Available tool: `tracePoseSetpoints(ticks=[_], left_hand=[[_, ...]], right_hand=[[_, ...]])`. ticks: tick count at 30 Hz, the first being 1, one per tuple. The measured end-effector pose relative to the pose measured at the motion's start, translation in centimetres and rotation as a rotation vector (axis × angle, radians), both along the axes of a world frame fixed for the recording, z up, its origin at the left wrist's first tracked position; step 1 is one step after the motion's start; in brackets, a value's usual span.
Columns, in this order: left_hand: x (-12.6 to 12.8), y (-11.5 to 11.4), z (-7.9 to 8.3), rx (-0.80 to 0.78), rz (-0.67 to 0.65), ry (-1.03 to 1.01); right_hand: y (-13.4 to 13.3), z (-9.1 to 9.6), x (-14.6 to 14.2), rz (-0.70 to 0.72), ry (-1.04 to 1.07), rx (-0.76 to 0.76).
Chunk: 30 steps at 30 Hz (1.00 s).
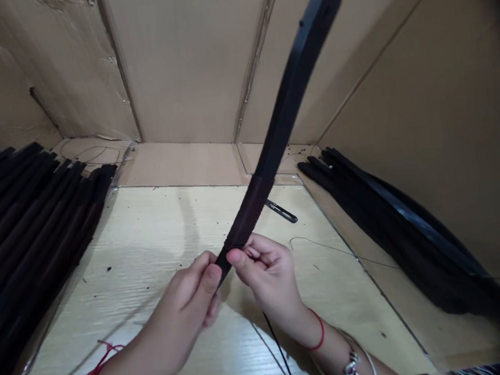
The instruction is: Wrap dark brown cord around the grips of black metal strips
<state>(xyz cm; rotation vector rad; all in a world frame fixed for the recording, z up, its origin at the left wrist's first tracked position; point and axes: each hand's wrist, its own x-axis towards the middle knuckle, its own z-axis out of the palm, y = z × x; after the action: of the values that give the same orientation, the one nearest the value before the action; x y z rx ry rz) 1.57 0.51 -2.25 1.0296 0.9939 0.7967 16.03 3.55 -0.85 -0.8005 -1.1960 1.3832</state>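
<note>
A long, slightly curved black strip (288, 102) rises from my hands toward the top right, its far end cut at a slant. A darker, brownish sleeve-like section (247, 211) with fine ridged edges covers its lower part. My left hand (189, 292) is closed around the strip's lower end, thumb on top. Just below the sleeve's edge, my right hand (268, 267) pinches the strip with thumb and curled fingers. A thin black cord (279, 342) hangs below my right hand; its upper end is hidden.
Many similar black strips (29, 218) are piled at the left, and more black pieces (389, 228) lie along the right. A small black slotted tool (282, 212) rests on the pale board (148, 220) behind the held strip. Cardboard walls (191, 64) enclose the back and sides. A loose thread (325, 244) lies right.
</note>
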Motion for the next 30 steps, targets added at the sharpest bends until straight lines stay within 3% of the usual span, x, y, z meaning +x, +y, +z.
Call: tracePoseSetpoints(ticks=[2, 5, 6, 8, 10, 11, 14, 15, 19, 23, 28, 30], left_hand=[[-0.3, 0.0, 0.4, -0.062, -0.051, -0.030], [-0.6, 0.3, 0.8, -0.301, -0.197, -0.199], [-0.7, 0.5, 0.8, -0.289, -0.182, -0.192], [-0.7, 0.6, 0.7, -0.104, -0.072, -0.053], [-0.8, 0.6, 0.8, 0.039, 0.009, 0.050], [-0.9, 0.6, 0.9, 0.010, -0.009, 0.022], [-1.1, 0.3, 1.5, -0.268, -0.211, -0.205], [-1.2, 0.2, 1.7, -0.264, -0.220, -0.194], [-1.0, 0.0, 2.0, 0.135, 0.027, 0.195], [-0.8, 0.1, 1.8, -0.081, -0.193, -0.109], [-0.8, 0.9, 1.3, -0.064, 0.028, -0.090], [-0.8, 0.9, 1.2, -0.211, -0.052, -0.210]], right_hand=[[0.1, -0.2, 0.2, 0.081, 0.018, -0.028], [0.3, -0.8, 0.4, 0.221, 0.073, -0.099], [0.3, -0.9, 0.4, 0.204, 0.075, -0.099], [0.4, -1.1, 0.3, 0.112, 0.055, -0.081], [0.3, -1.0, 0.2, 0.106, 0.057, -0.077], [0.3, -0.9, 0.2, 0.157, 0.080, -0.096], [0.4, -0.7, 0.3, 0.297, 0.156, -0.159], [0.5, -0.8, 0.3, 0.264, 0.154, -0.157], [0.8, -0.9, 0.5, 0.047, 0.070, -0.070], [0.6, -0.7, 0.5, 0.211, 0.130, -0.146], [0.5, -0.7, 0.5, -0.013, 0.042, -0.045], [0.5, -0.7, 0.5, 0.092, 0.053, -0.071]])
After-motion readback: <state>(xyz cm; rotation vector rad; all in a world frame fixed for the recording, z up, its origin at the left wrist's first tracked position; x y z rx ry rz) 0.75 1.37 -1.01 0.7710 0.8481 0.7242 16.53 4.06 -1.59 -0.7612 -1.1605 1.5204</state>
